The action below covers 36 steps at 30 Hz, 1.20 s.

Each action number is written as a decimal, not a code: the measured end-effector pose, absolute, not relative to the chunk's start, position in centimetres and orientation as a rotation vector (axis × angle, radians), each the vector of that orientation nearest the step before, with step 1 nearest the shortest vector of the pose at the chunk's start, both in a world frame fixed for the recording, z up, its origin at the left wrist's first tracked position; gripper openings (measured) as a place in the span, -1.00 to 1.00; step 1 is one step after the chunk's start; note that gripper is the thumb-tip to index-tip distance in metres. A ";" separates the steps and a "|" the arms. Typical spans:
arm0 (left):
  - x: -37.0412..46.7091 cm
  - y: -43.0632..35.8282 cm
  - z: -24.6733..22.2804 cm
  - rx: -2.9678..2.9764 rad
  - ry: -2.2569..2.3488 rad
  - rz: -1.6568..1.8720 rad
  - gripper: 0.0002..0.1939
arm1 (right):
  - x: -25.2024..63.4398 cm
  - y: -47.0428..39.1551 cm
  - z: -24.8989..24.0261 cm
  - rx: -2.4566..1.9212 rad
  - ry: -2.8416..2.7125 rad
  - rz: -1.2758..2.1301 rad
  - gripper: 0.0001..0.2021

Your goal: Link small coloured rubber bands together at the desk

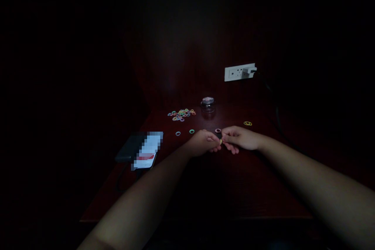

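Observation:
My left hand (204,141) and my right hand (242,137) meet low over the dark red table. A small yellow hair tie (220,141) is pinched between the thumb and fingertips of both; part of it is hidden by the fingers. Just beyond the fingertips lies a pink hair tie (218,130). A green hair tie (191,131) and a light blue one (178,133) rest to the left of my left hand. Past my right wrist are yellow hair ties (247,123), overlapping each other.
Farther back is a loose pile of mixed-colour hair ties (181,115), with a clear lidded jar (208,104) to its right. At left, a lit phone (149,150) leans over a dark flat object (130,147). A charger (249,71) sits in the wall socket (233,73), its cable trailing down.

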<state>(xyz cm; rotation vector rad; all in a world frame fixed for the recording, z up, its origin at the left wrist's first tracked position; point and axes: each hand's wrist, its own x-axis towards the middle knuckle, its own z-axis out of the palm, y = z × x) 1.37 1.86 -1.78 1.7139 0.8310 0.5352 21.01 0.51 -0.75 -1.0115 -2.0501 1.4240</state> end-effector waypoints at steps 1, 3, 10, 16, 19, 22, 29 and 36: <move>1.4 1.9 -1.8 1.721 0.828 0.532 -0.82 | 21.0 0.5 -0.7 -1.014 -2.052 1.424 -0.63; 1.4 1.9 -1.8 1.737 0.822 0.531 -0.81 | 21.0 0.5 -0.7 -1.013 -2.058 1.422 -0.63; 1.4 1.7 -1.6 1.730 0.838 0.516 -0.87 | 21.0 0.6 -0.9 -1.002 -2.034 1.459 -0.63; 1.4 1.7 -1.2 1.736 0.836 0.461 -0.92 | 21.2 1.0 -1.2 -0.985 -1.990 1.511 -0.62; 1.3 1.7 -1.2 1.746 0.840 0.436 -0.94 | 21.3 1.1 -1.4 -0.966 -1.973 1.524 -0.62; 1.3 1.7 -1.4 1.761 0.816 0.449 -0.95 | 21.3 1.1 -1.4 -0.959 -1.951 1.534 -0.61; 1.3 1.6 -1.5 1.780 0.783 0.468 -0.91 | 21.2 1.1 -1.4 -0.969 -1.961 1.534 -0.61; 1.4 1.6 -1.6 1.722 0.810 0.506 -0.94 | 21.1 1.0 -1.4 -0.986 -1.931 1.542 -0.61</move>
